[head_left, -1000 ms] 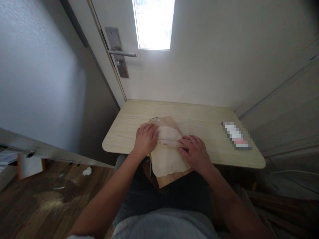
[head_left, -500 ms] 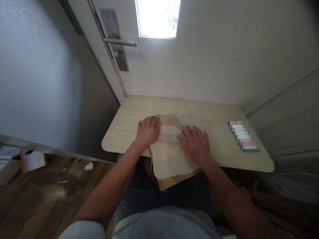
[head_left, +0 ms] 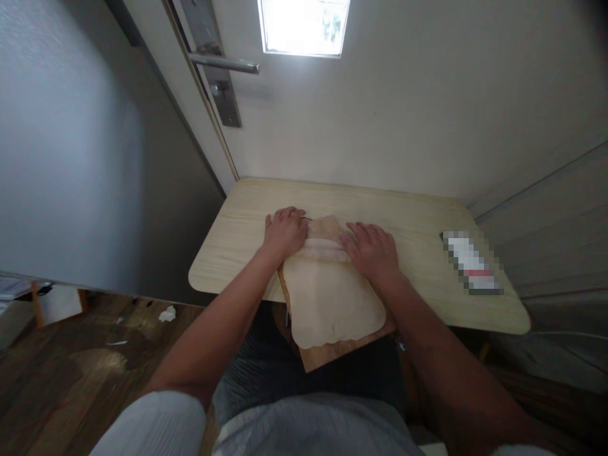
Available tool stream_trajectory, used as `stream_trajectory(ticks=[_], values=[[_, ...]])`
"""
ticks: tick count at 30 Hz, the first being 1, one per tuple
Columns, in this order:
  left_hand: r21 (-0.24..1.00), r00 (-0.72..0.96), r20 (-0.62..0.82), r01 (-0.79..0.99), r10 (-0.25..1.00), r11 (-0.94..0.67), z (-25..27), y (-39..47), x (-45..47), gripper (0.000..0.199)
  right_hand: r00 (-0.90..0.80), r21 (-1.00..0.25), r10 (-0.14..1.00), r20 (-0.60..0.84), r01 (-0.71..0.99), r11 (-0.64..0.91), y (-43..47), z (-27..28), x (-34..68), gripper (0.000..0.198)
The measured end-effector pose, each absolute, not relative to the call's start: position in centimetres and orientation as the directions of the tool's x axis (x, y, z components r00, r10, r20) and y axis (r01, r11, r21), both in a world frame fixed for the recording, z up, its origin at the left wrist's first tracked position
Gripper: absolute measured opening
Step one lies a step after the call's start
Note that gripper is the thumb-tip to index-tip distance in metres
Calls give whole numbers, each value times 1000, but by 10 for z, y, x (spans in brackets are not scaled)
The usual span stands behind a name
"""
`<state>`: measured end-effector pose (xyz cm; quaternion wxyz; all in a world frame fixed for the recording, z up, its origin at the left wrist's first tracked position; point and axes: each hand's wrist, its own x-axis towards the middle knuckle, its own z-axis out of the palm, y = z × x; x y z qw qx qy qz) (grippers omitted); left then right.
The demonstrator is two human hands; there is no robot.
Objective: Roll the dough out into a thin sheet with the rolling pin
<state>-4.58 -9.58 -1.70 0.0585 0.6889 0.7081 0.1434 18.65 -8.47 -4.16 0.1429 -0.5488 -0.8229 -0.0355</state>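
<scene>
A pale, smooth sheet that looks like rolled-out dough (head_left: 337, 304) lies over a brown wooden board (head_left: 316, 358), its near edge rounded. Across the sheet's far end runs a pale rolled band (head_left: 325, 247). My left hand (head_left: 286, 231) rests palm down at the band's left end, fingers stretched forward. At the right end lies my right hand (head_left: 373, 250), its fingers spread and its thumb side touching the band. Both palms hide the band's ends. Beyond the band shows a tan patch (head_left: 327, 226), probably the board's far corner.
The board overhangs the near edge of a light wooden table (head_left: 413, 212) above my lap. A pixelated flat object (head_left: 470, 263) lies at the table's right. Behind stands a door with a metal handle (head_left: 225, 63). Crumpled white paper (head_left: 167, 313) is on the floor at left.
Both hands have moved slightly away from me, and the band lies a little farther along. More of the sheet's near right side now shows. The camera view has shifted slightly.
</scene>
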Motion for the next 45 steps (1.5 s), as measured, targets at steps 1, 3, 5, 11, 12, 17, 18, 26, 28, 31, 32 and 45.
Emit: stream_trajectory(ticks=[1, 3, 5, 11, 12, 17, 18, 26, 28, 31, 32, 45], values=[[284, -51, 121, 959, 991, 15, -17, -95, -46, 43, -358, -102, 893, 273, 912, 397, -83, -42, 186, 55], [285, -56, 134, 958, 989, 15, -16, -94, -45, 42, -358, -105, 892, 275, 911, 398, -81, -41, 185, 53], [289, -55, 145, 957, 988, 11, -17, -96, -45, 43, -345, -101, 896, 278, 918, 385, -84, -40, 185, 51], [285, -66, 184, 958, 981, 10, -14, -110, -40, 43, -302, -95, 903, 307, 934, 344, -104, -39, 184, 52], [279, -63, 199, 960, 978, 5, -12, -114, -39, 43, -302, -95, 901, 312, 934, 346, -109, -39, 185, 51], [218, -69, 335, 976, 940, -6, -4, -138, -29, 43, -254, -111, 909, 332, 946, 304, -134, -35, 183, 50], [212, -70, 356, 977, 932, -7, -4, -143, -26, 43, -237, -119, 911, 338, 949, 291, -140, -34, 182, 50], [178, -54, 296, 984, 954, 1, -20, -153, -17, 44, -259, -117, 926, 273, 947, 300, -161, -32, 174, 50], [177, -33, 288, 984, 957, -19, -20, -146, -19, 44, -258, -116, 929, 265, 948, 296, -156, -31, 174, 51], [181, -10, 237, 983, 971, -34, -17, -131, -22, 45, -253, -120, 930, 266, 949, 293, -145, -30, 172, 52], [182, -2, 214, 983, 977, -38, -17, -126, -23, 46, -252, -121, 930, 267, 949, 292, -140, -30, 172, 52], [201, 27, 111, 978, 993, -49, -16, -77, -29, 47, -234, -100, 964, 126, 964, 247, -89, -26, 166, 55]])
